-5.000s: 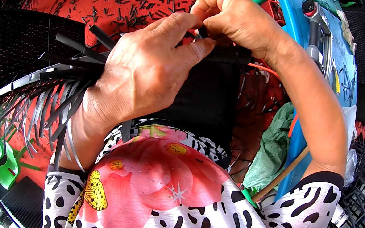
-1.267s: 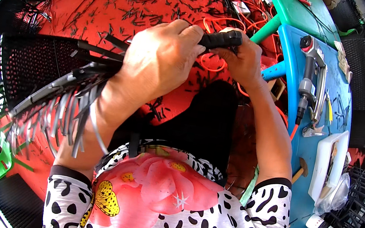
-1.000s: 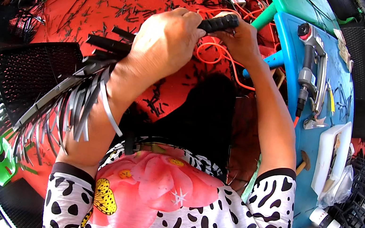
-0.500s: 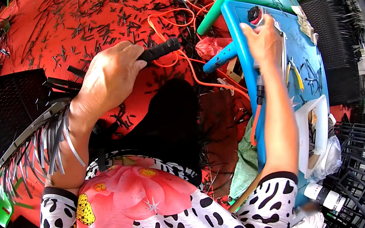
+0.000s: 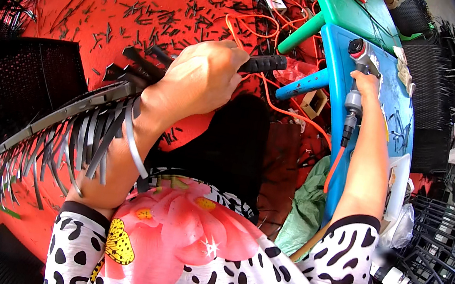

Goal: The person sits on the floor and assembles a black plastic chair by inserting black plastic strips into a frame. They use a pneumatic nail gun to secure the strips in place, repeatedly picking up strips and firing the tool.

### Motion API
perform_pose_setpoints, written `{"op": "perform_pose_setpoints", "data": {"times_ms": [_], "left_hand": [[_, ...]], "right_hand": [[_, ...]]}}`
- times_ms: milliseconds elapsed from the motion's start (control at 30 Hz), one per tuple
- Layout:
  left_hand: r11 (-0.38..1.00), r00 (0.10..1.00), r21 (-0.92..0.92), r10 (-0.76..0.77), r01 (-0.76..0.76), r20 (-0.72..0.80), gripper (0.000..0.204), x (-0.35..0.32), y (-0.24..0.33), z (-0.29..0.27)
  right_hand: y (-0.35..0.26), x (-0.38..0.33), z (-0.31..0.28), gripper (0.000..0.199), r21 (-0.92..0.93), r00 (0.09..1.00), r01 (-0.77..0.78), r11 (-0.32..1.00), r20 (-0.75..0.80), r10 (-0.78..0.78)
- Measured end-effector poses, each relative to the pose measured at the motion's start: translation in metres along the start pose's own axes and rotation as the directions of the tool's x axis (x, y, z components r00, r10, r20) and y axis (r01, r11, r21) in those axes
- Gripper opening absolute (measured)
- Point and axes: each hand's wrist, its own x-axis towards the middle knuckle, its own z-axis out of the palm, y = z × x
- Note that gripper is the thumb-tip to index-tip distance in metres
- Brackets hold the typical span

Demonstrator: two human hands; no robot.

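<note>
My left hand (image 5: 205,76) is closed around a black frame bar (image 5: 267,63), whose ridged, strip-wrapped end sticks out past the fingers. The bar belongs to a black woven panel (image 5: 42,74) with a long edge rail, from which loose flat black strips (image 5: 81,143) hang over my left forearm. On the right, my right hand (image 5: 367,85) is wrapped round the grip of a grey air stapler (image 5: 364,59) with a dark round cap. Its coupler (image 5: 353,105) leads to an orange hose (image 5: 332,173). The stapler is over the blue plastic stool (image 5: 336,94).
A green stool (image 5: 335,4) adjoins the blue one at the far right. Many black strip offcuts (image 5: 159,12) litter the red floor. Orange hose loops (image 5: 297,114) trail by the stool leg. Stacked black frames (image 5: 432,240) and a white bin (image 5: 396,186) are on the right.
My left hand has moved right with the bar and woven panel. My right hand, which was over the stool with fingers round the stapler, now holds it lower and farther right in view. The view has shifted.
</note>
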Motion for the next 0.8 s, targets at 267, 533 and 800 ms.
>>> {"op": "perform_pose_setpoints", "data": {"times_ms": [267,533,800], "left_hand": [[1.000,1.000,-0.006,-0.011,0.011,0.029,0.022,-0.007,-0.006,0.007],[0.999,1.000,0.043,0.014,-0.013,-0.021,0.015,-0.012,-0.005,0.013],[0.998,1.000,0.055,-0.017,0.016,0.012,0.013,-0.012,-0.005,0.014]], "right_hand": [[-0.052,-0.119,-0.075,0.039,0.172,0.939,0.280,0.944,0.153,-0.307],[-0.089,-0.262,-0.134,0.020,0.632,0.747,0.286,0.720,0.323,-0.580],[-0.085,-0.329,-0.129,0.015,0.685,0.699,0.109,0.720,0.462,-0.545]]}}
